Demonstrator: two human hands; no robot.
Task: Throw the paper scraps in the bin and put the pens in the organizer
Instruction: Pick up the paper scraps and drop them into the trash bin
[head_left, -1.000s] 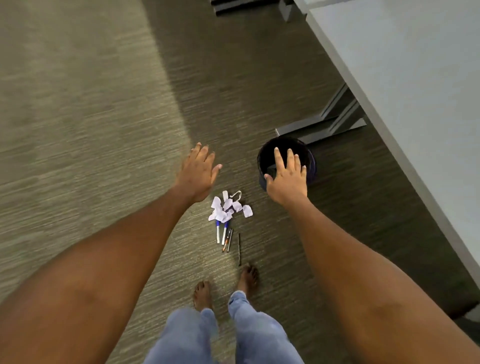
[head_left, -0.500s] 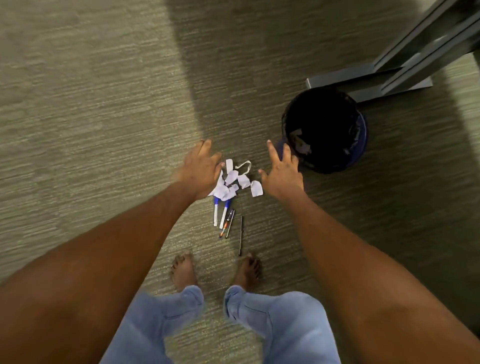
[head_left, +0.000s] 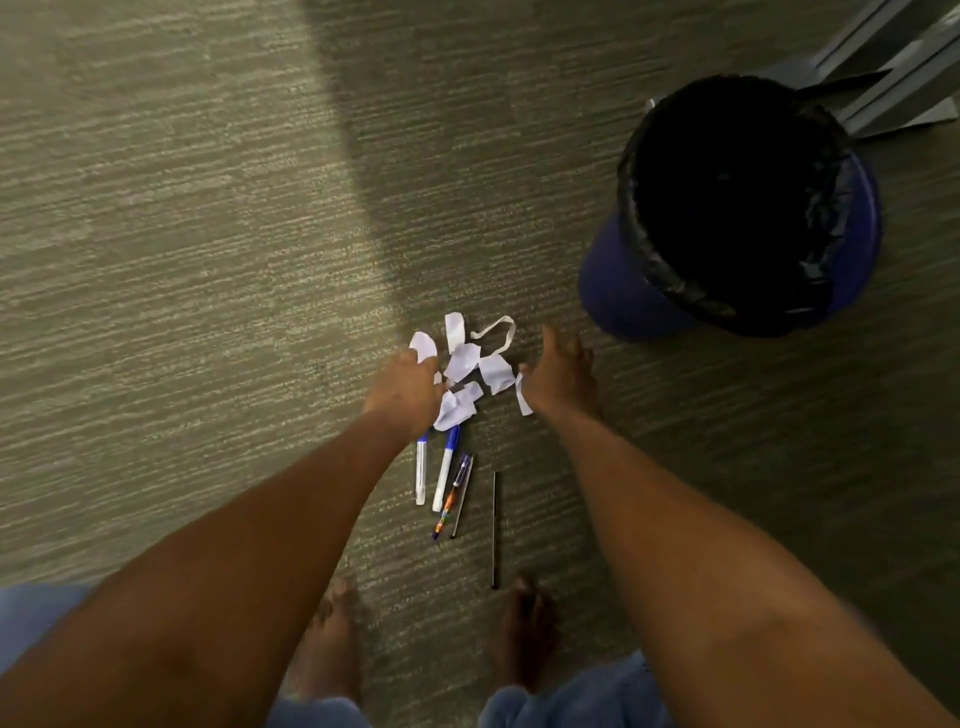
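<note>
Left hand: curled over the paper scraps; grip hidden, cannot tell.
Right hand: fingers spread, touching the scraps' right edge.
Pens: just behind the scraps.

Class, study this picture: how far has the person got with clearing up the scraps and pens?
Barely begun. Done: nothing visible; the bin looks dark inside. In hand: the left hand and right hand reach the paper scraps on the carpet, apparently gathering them. Left: binning the scraps, then the pens, untouched; no organizer is in view.

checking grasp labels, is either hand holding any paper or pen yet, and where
Cannot be told. Both the left hand and right hand are down at the paper scraps, touching their edges; no closed grip shows. The pens lie untouched.
</note>
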